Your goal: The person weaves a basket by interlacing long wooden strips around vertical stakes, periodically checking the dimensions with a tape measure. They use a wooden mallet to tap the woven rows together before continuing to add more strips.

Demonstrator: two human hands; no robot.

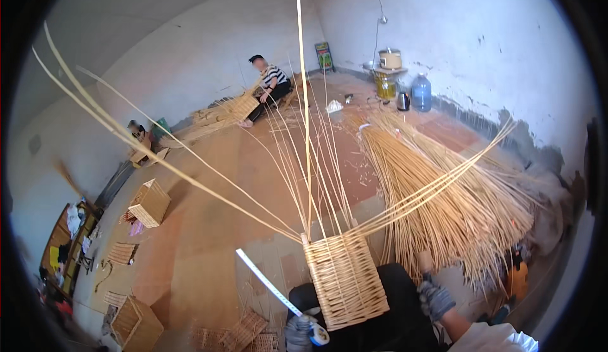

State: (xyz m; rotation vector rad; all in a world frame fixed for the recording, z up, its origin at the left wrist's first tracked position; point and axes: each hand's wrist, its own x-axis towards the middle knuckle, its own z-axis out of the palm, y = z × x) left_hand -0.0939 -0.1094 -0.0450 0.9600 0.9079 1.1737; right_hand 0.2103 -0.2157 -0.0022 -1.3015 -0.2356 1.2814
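Observation:
A woven wicker basket (345, 282) rests tilted on my dark-clothed lap. Long pale canes (306, 130) fan out from its far rim, upward, to the left and to the right. In a grey glove, my left hand (297, 333) is closed on a tape measure (318, 335) beside the basket's lower left corner. The tape's white blade (263, 277) sticks out up and to the left, bending slightly. My right hand (437, 300), also gloved, is closed around a tool with a thick wooden end (425, 261), right of the basket. The rest of that tool is hidden by the fingers.
A big bundle of canes (443, 194) lies at the right. Finished baskets (150, 203) and woven panels (244, 330) are on the floor at left and below. Another person (272, 86) sits far back with a basket; a second is at far left. A water bottle (421, 92) stands by the wall.

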